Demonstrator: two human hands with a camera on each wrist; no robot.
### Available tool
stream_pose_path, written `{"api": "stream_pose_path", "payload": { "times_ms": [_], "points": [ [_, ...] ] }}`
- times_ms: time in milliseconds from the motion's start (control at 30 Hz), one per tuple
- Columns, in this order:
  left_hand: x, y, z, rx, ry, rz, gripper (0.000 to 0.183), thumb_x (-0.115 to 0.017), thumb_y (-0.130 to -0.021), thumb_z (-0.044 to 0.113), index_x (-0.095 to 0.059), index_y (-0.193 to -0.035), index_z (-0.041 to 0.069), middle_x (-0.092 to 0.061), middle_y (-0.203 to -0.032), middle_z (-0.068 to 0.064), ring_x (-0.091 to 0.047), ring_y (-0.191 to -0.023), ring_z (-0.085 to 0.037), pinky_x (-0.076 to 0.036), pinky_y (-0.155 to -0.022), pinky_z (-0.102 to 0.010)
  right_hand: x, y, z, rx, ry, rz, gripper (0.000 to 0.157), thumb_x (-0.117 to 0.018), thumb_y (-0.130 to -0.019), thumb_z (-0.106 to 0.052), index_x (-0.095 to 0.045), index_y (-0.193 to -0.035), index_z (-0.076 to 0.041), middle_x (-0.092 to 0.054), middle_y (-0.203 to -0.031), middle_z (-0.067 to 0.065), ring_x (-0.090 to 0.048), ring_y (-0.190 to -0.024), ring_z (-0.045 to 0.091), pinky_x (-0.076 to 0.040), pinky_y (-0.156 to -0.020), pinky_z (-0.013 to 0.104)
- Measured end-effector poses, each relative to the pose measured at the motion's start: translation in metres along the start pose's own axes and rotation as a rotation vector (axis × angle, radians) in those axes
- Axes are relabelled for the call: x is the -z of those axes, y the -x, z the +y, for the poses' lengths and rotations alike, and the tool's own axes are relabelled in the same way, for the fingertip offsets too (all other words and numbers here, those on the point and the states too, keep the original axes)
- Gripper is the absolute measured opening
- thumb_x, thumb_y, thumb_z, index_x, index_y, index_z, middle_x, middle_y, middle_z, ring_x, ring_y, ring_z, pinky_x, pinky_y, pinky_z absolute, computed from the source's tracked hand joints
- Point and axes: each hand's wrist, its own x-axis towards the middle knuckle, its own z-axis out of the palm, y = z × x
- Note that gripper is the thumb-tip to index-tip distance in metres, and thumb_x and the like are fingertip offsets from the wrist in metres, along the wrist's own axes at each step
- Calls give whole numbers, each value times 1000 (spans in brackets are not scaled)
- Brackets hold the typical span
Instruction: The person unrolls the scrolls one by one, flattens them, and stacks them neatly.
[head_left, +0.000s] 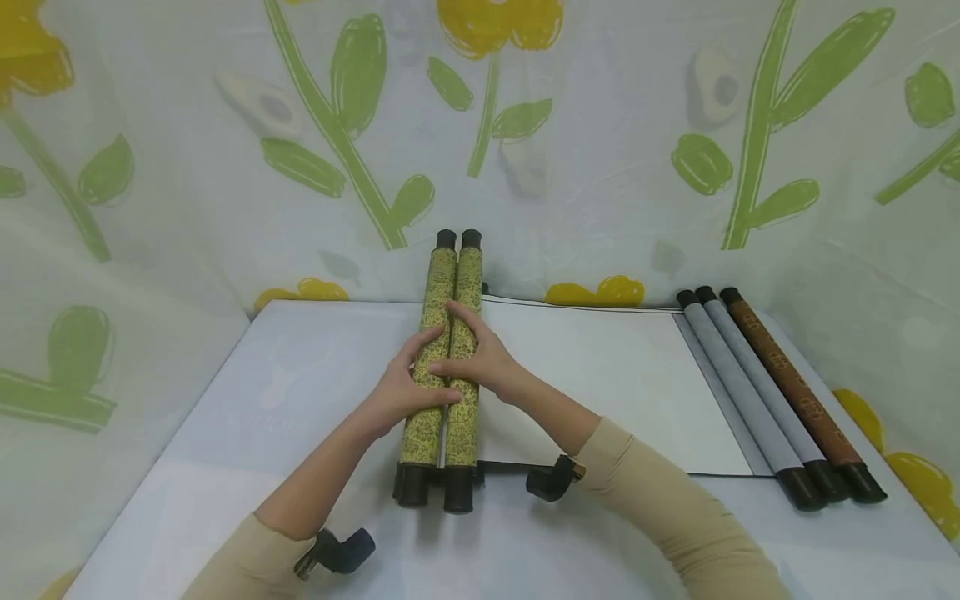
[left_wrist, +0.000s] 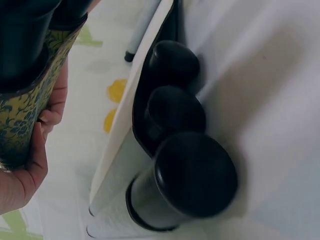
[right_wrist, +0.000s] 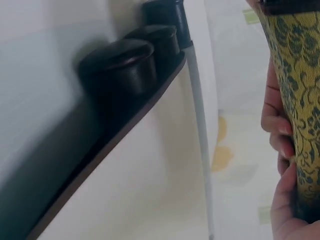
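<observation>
Two rolled scrolls, a left one (head_left: 425, 425) and a right one (head_left: 464, 429), lie side by side in both hands, raised above the table. They have yellow cloth with a dark floral pattern and black end caps. My left hand (head_left: 396, 390) grips the pair from the left, its thumb reaching across onto the right scroll. From the other side my right hand (head_left: 486, 360) holds them, with its thumb crossing toward the left scroll. Patterned cloth (right_wrist: 302, 95) also shows at the right edge of the right wrist view. The undersides are partly hidden.
Beneath lies a spread white sheet (head_left: 607, 375) with a grey border on the white table (head_left: 300, 358). Black end caps (left_wrist: 195, 172) stick out below the held scrolls. At the right rest two grey rolls (head_left: 742, 392) and a brown patterned roll (head_left: 798, 387). A floral curtain (head_left: 600, 167) hangs behind.
</observation>
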Motion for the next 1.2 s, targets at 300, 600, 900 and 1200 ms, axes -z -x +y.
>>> {"api": "stream_pose_path", "payload": {
  "times_ms": [300, 600, 900, 1200],
  "points": [
    [-15, -6, 6, -21, -24, -58, 96, -82, -72, 31, -23, -147, 39, -13, -157, 1, -6, -144, -28, -17, -106, -66, 21, 17, 1, -15, 32, -23, 92, -76, -79, -20, -19, -150, -34, -11, -158, -3, -7, -145, 27, -18, -108, 61],
    [-35, -18, 10, -12, 33, -32, 88, -83, -72, 31, -31, -143, 40, -19, -154, 5, -10, -144, -26, -23, -107, -61, 44, 26, 8, -10, 32, -17, 92, -75, -80, -16, -18, -151, -32, -10, -158, -1, -3, -145, 27, -13, -109, 63],
    [-47, -24, 18, -12, 31, -37, 86, -83, -71, 29, -35, -142, 35, -28, -150, 6, -18, -141, -34, -34, -102, -56, 62, 40, 10, -51, 31, -8, 94, -75, -80, -17, -15, -152, -28, -6, -159, 2, -1, -145, 30, -15, -108, 63],
    [-66, -29, 23, -45, 67, -103, 85, -80, -75, 25, -31, -145, 29, -27, -152, 3, -18, -141, -30, -32, -104, -56, 79, 54, 15, -66, 14, -6, 93, -75, -80, -17, -16, -152, -26, -4, -159, 4, -1, -145, 32, -20, -107, 62]
  ]
}}
